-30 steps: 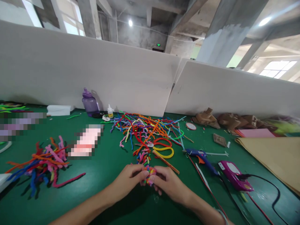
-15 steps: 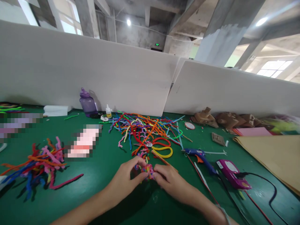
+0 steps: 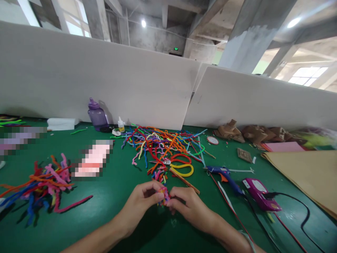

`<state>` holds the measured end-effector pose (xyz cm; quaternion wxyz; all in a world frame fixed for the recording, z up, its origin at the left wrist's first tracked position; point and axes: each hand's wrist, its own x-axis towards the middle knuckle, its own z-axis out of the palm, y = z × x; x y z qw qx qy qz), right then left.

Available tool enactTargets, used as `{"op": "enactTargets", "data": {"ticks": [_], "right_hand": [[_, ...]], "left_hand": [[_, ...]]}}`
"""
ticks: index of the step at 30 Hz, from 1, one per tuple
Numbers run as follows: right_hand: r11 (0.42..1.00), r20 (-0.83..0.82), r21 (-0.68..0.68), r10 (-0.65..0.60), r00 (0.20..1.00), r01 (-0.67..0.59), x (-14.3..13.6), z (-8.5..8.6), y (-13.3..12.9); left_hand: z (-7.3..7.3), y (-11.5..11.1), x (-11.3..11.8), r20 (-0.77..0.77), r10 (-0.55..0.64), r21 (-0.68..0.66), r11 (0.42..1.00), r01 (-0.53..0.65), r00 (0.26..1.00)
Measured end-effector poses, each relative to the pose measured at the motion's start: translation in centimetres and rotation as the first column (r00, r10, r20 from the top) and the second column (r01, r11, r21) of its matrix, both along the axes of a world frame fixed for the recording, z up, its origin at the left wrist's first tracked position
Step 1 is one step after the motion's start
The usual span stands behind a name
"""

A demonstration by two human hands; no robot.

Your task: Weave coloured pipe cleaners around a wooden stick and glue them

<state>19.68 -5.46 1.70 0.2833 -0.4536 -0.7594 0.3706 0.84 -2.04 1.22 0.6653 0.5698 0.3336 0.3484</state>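
A small multicoloured fuzzy piece (image 3: 164, 196), mostly pink with red, yellow and blue bits, is held above the green table (image 3: 110, 196). My left hand (image 3: 143, 202) pinches its left side between thumb and fingers. At its right edge, the fingertips of my right hand (image 3: 188, 207) are closed on it. Short cut bits (image 3: 160, 175) of coloured stems lie just beyond my hands. Scissors (image 3: 181, 165) with red and yellow handles rest behind them, and a brown stick (image 3: 185, 181) lies near my right hand.
Behind is a pile of coloured stems (image 3: 163, 140); another bunch (image 3: 44, 182) lies left. A purple bottle (image 3: 97, 116) and glue bottle (image 3: 121, 124) stand by the white partition (image 3: 118, 77). To the right are a blue glue gun (image 3: 223, 174), a magenta device (image 3: 260, 193) and brown paper (image 3: 305, 168).
Both hands and the fuzzy piece have shifted slightly left. My right hand has turned a little, and more of the cut bits and the brown stick shows.
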Motion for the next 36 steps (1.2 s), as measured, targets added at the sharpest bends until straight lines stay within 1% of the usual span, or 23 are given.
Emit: {"op": "enactTargets", "data": {"ticks": [2, 3, 5, 6, 8, 10, 11, 14, 16, 18, 20, 23, 26, 30, 32, 34, 36], "right_hand": [[0.998, -0.09, -0.057, -0.013, 0.996, 0.007, -0.4, -0.2, -0.1], [0.998, -0.109, -0.067, -0.018, 0.994, 0.011, -0.5, -0.3, -0.1], [0.998, -0.099, -0.061, -0.018, 0.995, 0.012, -0.6, -0.5, -0.2], [0.999, -0.071, -0.037, -0.016, 0.997, 0.013, -0.5, -0.6, -0.2], [0.999, 0.024, 0.046, -0.005, 1.0, 0.004, -0.2, -0.5, -0.1], [0.985, 0.164, 0.174, -0.019, 0.986, -0.01, 0.3, -0.3, 0.0], [0.968, 0.244, 0.249, -0.041, 0.969, -0.022, 0.5, -0.1, 0.0], [0.897, 0.474, 0.429, -0.124, 0.872, -0.106, 0.6, 0.1, 0.0], [0.857, 0.584, 0.48, -0.153, 0.797, -0.187, 0.4, 0.1, -0.1], [0.831, 0.645, 0.5, -0.168, 0.746, -0.245, 0.1, 0.0, -0.2], [0.817, 0.671, 0.508, -0.178, 0.72, -0.271, -0.1, 0.0, -0.4], [0.808, 0.686, 0.512, -0.181, 0.705, -0.291, -0.2, 0.0, -0.6], [0.79, 0.675, 0.536, -0.19, 0.713, -0.296, -0.1, -0.1, -0.7], [0.744, 0.654, 0.592, -0.221, 0.723, -0.309, -0.2, -0.7, -0.8], [0.731, 0.648, 0.609, -0.233, 0.725, -0.309, -0.4, -1.0, -0.9], [0.729, 0.644, 0.613, -0.238, 0.727, -0.304, -0.5, -1.1, -0.9], [0.755, 0.649, 0.59, -0.235, 0.724, -0.284, -0.6, -0.9, -0.7]], "left_hand": [[-0.2, -0.4, 0.0, 0.049, 0.017, -0.033, 0.999, -0.016, 0.999], [-0.3, -0.5, 0.0, 0.064, 0.02, -0.043, 0.999, -0.018, 0.998], [-0.4, -0.5, -0.1, 0.075, 0.006, -0.05, 0.999, -0.002, 0.997], [-0.4, -0.4, 0.0, 0.069, -0.009, -0.051, 0.999, 0.012, 0.998], [-0.3, -0.2, 0.1, 0.04, -0.012, -0.065, 0.998, 0.015, 0.999], [-0.2, -0.1, 0.3, 0.0, 0.034, -0.103, 0.994, -0.034, 0.999], [-0.1, -0.1, 0.4, -0.017, 0.066, -0.126, 0.99, -0.068, 0.998], [-0.2, -0.3, 0.7, -0.038, 0.131, -0.186, 0.973, -0.136, 0.991], [-0.4, -0.5, 0.8, -0.031, 0.15, -0.211, 0.965, -0.153, 0.988], [-0.6, -0.8, 0.8, -0.024, 0.168, -0.227, 0.959, -0.169, 0.986], [-0.7, -1.0, 0.9, -0.028, 0.185, -0.224, 0.957, -0.187, 0.982], [-0.8, -1.2, 1.0, -0.021, 0.203, -0.222, 0.954, -0.202, 0.979], [-0.8, -1.5, 1.1, 0.007, 0.199, -0.278, 0.942, -0.189, 0.98], [-1.0, -1.7, 1.1, 0.037, 0.208, -0.328, 0.927, -0.184, 0.977], [-1.1, -1.8, 1.2, 0.05, 0.217, -0.348, 0.919, -0.187, 0.975], [-1.1, -1.8, 1.2, 0.047, 0.224, -0.366, 0.911, -0.192, 0.973], [-0.9, -1.6, 1.3, 0.041, 0.23, -0.362, 0.91, -0.2, 0.972]]}}
